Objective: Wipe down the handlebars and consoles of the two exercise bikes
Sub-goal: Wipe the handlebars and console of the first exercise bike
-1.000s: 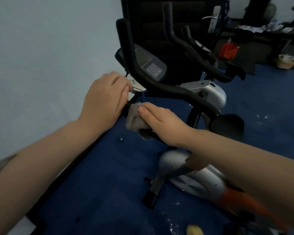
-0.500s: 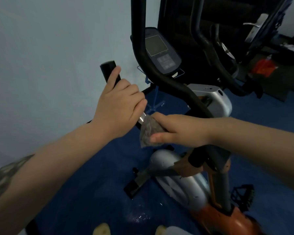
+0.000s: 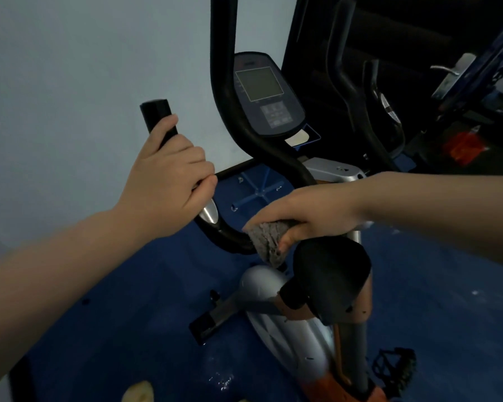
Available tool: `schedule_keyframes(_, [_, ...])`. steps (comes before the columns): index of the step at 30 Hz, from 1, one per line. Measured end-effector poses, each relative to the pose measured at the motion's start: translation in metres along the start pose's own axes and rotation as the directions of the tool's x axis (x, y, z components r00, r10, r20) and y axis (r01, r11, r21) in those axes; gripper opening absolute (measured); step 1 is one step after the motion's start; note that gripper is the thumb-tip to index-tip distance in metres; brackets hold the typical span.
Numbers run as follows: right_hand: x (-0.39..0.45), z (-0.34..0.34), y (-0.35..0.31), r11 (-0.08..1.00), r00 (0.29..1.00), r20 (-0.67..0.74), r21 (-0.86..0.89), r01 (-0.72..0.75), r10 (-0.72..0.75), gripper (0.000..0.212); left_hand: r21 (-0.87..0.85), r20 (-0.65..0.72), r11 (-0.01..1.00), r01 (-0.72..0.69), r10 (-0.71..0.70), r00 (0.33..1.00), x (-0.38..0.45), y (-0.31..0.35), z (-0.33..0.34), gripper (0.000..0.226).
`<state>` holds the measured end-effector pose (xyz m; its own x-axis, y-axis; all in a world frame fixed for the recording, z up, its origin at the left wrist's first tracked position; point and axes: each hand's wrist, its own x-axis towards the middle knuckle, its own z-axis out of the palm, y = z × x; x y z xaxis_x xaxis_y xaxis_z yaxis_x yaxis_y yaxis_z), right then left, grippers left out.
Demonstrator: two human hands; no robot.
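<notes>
L hand (image 3: 169, 184) grips the near bike's handlebar (image 3: 157, 117) end; R hand (image 3: 308, 216) clamps grey cloth (image 3: 266, 240) round its lower bend. Risk: console (image 3: 266, 95) + 2nd bike (image 3: 360, 91) get skipped; cloth may bunch and slip.

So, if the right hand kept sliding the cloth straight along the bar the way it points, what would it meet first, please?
Probably the left hand gripping the handlebar; the right hand and cloth point along that bar.
</notes>
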<state>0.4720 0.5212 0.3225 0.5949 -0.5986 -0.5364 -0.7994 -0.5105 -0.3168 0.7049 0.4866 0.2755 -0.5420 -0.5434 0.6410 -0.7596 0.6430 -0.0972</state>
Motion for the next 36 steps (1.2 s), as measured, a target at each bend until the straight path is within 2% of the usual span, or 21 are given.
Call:
schedule_keyframes(6, [-0.003,-0.009,0.007,0.93,0.995,0.086,-0.358,0.085,-0.058,0.067,0.025,-0.006,1.0,0.004,-0.003,1.0,-0.001,-0.001,0.004,0.037])
schedule_keyframes(8, [-0.007,-0.007,0.009,0.897,0.995,0.068,-0.432,0.092,-0.07,0.067,0.021,-0.007,1.0,0.005,-0.005,1.0,-0.002,-0.002,0.005,0.035])
schedule_keyframes(10, [-0.009,-0.003,0.009,0.923,0.999,0.024,-0.38,0.05,-0.045,0.064,0.003,-0.024,1.0,0.014,-0.014,1.0,-0.001,-0.002,0.006,0.035])
schedule_keyframes(13, [-0.006,0.0,0.005,0.992,0.998,0.032,-0.116,-0.043,0.047,0.059,-0.028,-0.056,1.0,0.014,-0.015,0.998,-0.002,-0.001,0.007,0.034])
schedule_keyframes(15, [-0.005,-0.002,0.001,0.993,0.993,0.074,0.058,-0.101,0.096,0.056,-0.049,-0.062,0.999,-0.007,0.004,0.998,-0.002,-0.002,0.007,0.033])
schedule_keyframes(17, [-0.005,-0.003,-0.004,0.977,0.988,0.087,0.16,-0.142,0.129,0.053,-0.064,-0.065,0.998,-0.026,0.022,0.998,-0.002,-0.005,0.007,0.033])
schedule_keyframes(19, [-0.004,0.001,-0.014,0.968,0.988,0.074,0.204,-0.148,0.136,0.05,-0.081,-0.075,0.996,-0.029,0.023,0.997,-0.001,-0.005,0.007,0.034])
schedule_keyframes(21, [0.0,0.008,-0.03,0.961,0.992,0.024,0.247,-0.124,0.122,0.032,-0.096,-0.079,0.995,-0.028,0.021,0.997,-0.001,-0.004,0.007,0.035])
schedule_keyframes(23, [0.007,0.015,-0.047,0.981,0.99,-0.058,0.157,-0.115,0.126,0.014,-0.094,-0.071,0.995,-0.042,0.036,0.997,-0.001,-0.005,0.006,0.035])
schedule_keyframes(25, [0.012,0.022,-0.062,0.984,0.973,-0.154,0.077,-0.163,0.173,0.016,-0.079,-0.053,0.993,-0.089,0.085,0.995,-0.002,-0.009,0.005,0.036])
schedule_keyframes(26, [0.015,0.026,-0.07,0.976,0.955,-0.211,0.096,-0.193,0.21,0.017,-0.072,-0.043,0.989,-0.125,0.122,0.992,-0.002,-0.012,0.004,0.037])
schedule_keyframes(28, [0.022,0.039,-0.088,0.949,0.882,-0.355,0.163,-0.269,0.311,0.023,-0.064,-0.022,0.973,-0.221,0.22,0.975,0.0,-0.02,0.001,0.042])
schedule_keyframes(29, [0.028,0.048,-0.098,0.928,0.814,-0.446,0.192,-0.318,0.371,0.026,-0.055,-0.013,0.957,-0.285,0.285,0.958,0.003,-0.026,-0.001,0.044])
schedule_keyframes(31, [0.044,0.062,-0.121,0.874,0.623,-0.619,0.265,-0.407,0.478,0.029,-0.027,-0.003,0.91,-0.414,0.414,0.91,0.011,-0.042,-0.005,0.043])
schedule_keyframes(33, [0.059,0.069,-0.136,0.799,0.464,-0.666,0.371,-0.473,0.584,0.033,0.017,-0.007,0.861,-0.508,0.509,0.861,0.021,-0.056,-0.008,0.039])
schedule_keyframes(36, [0.074,0.068,-0.144,0.723,0.343,-0.656,0.481,-0.496,0.672,0.043,0.078,-0.016,0.823,-0.562,0.565,0.825,0.035,-0.071,-0.01,0.035])
